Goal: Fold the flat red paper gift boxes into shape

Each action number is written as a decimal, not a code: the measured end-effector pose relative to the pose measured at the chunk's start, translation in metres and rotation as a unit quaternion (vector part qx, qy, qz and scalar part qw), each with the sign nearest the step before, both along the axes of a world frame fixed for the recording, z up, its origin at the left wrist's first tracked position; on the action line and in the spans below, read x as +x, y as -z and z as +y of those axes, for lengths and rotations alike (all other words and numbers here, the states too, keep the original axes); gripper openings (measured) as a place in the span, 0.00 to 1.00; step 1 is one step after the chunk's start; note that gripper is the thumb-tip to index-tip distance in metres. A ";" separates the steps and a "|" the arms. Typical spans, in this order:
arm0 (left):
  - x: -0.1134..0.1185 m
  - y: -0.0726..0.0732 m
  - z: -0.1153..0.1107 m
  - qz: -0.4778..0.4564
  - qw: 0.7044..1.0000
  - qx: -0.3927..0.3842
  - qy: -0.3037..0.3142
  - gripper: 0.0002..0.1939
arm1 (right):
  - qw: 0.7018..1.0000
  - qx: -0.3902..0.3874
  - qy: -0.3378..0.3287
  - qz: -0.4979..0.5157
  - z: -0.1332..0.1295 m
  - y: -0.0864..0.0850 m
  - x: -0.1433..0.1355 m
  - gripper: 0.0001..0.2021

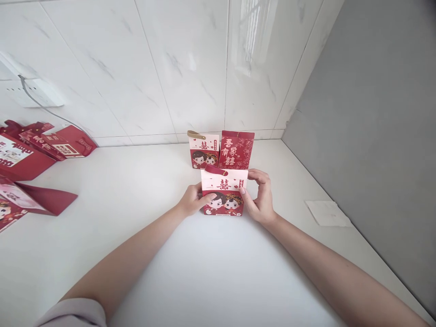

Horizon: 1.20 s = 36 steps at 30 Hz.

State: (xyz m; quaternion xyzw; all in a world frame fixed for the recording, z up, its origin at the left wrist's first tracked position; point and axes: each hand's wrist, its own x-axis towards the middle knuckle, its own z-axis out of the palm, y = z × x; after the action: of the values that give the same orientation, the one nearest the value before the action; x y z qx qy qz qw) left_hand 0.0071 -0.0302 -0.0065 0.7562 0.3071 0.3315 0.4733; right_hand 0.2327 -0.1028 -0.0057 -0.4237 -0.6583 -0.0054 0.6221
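Observation:
A small red and white gift bag [225, 188] with two cartoon figures and a red handle stands upright on the white counter [211, 272]. My left hand [192, 200] grips its left side, thumb on the front. My right hand [260, 195] holds its right side, fingers curled at the top corner. Just behind it stand two more bags side by side: a white and red one with a tan handle [203, 150] and an all-red one with white characters [236, 150].
Several flat red bags [41, 145] lie piled at the far left, one [37, 200] nearer the front. A white wall socket with a cable [34, 93] sits on the marble wall. A white paper sheet [327, 213] lies by the grey wall at right.

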 end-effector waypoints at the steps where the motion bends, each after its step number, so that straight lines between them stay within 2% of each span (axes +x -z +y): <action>1: 0.000 0.000 0.000 0.006 1.000 -0.003 0.000 0.25 | 1.000 0.016 0.017 -0.009 -0.002 -0.005 -0.001 0.20; 4: -0.001 0.000 0.000 0.010 1.000 0.002 0.003 0.25 | 0.996 0.033 0.023 -0.074 -0.007 -0.031 -0.002 0.20; 7: -0.001 0.000 -0.001 0.010 1.000 0.008 0.004 0.26 | 0.981 -0.014 -0.058 -0.185 -0.011 -0.070 -0.005 0.12; 10: -0.001 -0.001 -0.003 0.012 1.000 0.018 0.006 0.26 | 0.960 -0.151 -0.106 -0.209 -0.009 -0.109 -0.006 0.09; 13: -0.001 -0.002 -0.003 0.010 1.000 0.022 0.011 0.26 | 0.925 -0.290 -0.129 -0.208 -0.002 -0.133 -0.006 0.10; 15: -0.001 -0.003 -0.003 0.013 1.000 0.015 0.009 0.26 | 0.910 -0.328 -0.122 -0.223 0.005 -0.139 -0.006 0.11; 17: -0.001 -0.003 -0.004 0.014 1.000 0.014 0.002 0.26 | 0.905 -0.333 -0.119 -0.237 0.011 -0.138 -0.005 0.13; 21: -0.001 -0.001 -0.004 0.027 0.999 0.035 0.000 0.25 | 0.890 -0.345 -0.180 -0.239 0.012 -0.129 0.002 0.17; 25: -0.001 -0.001 -0.004 0.036 0.998 0.055 -0.006 0.26 | 0.895 -0.318 -0.204 -0.239 0.006 -0.121 0.012 0.12; 27: 0.001 -0.011 -0.004 0.014 0.994 0.107 -0.018 0.29 | 0.900 -0.298 -0.204 -0.246 0.005 -0.118 0.013 0.10; 30: 0.004 -0.043 -0.010 -0.012 0.978 0.206 -0.044 0.31 | 0.899 -0.289 -0.200 -0.262 0.002 -0.117 0.011 0.08; 33: 0.006 -0.085 -0.021 0.000 0.968 0.245 -0.057 0.24 | 0.894 -0.286 -0.213 -0.272 -0.002 -0.120 0.007 0.07; 36: 0.005 -0.116 -0.035 0.092 0.966 0.240 -0.034 0.15 | 0.891 -0.279 -0.239 -0.265 -0.008 -0.124 0.003 0.06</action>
State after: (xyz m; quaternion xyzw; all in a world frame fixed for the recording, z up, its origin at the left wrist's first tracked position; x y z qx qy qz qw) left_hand 0.0120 -0.0652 0.1096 0.8640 0.2866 0.3402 0.2357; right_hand 0.2355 -0.1112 0.1181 -0.3925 -0.8548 0.2150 0.2629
